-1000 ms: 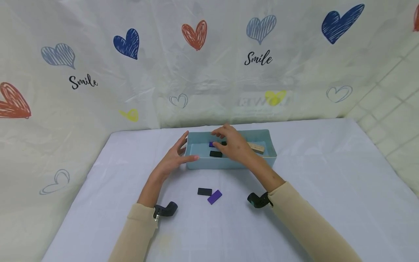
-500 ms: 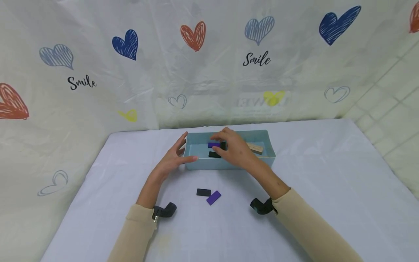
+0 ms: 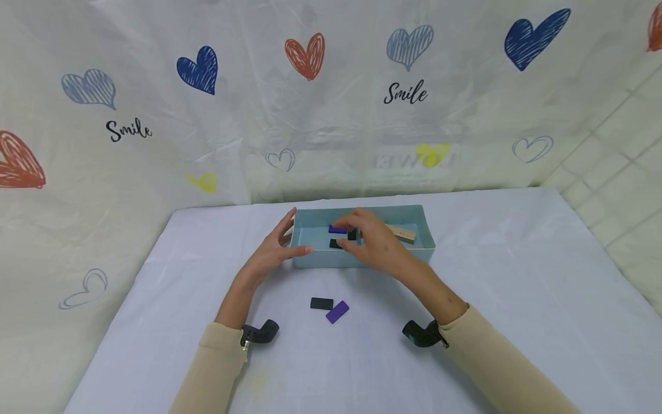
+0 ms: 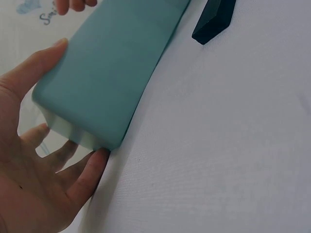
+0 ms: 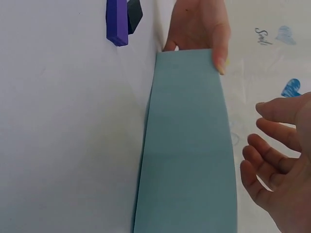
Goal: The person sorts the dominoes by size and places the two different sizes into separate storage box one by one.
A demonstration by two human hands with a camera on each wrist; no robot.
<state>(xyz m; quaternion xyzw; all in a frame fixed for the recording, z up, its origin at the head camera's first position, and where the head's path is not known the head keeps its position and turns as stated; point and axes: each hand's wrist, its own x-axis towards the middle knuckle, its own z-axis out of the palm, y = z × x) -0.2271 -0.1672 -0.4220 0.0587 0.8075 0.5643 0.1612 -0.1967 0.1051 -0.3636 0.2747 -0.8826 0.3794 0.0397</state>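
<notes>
Small rigid blocks, likely light and smooth, best pinched by the long edges: purple block in blue tray under right hand, fingers loosely spread, holding nothing; left hand flat against tray end

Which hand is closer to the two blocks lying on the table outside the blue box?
Left, but only just. The left hand rests on the box's left end, up-left of the blocks; the right hand hovers over the box, above them.
</notes>
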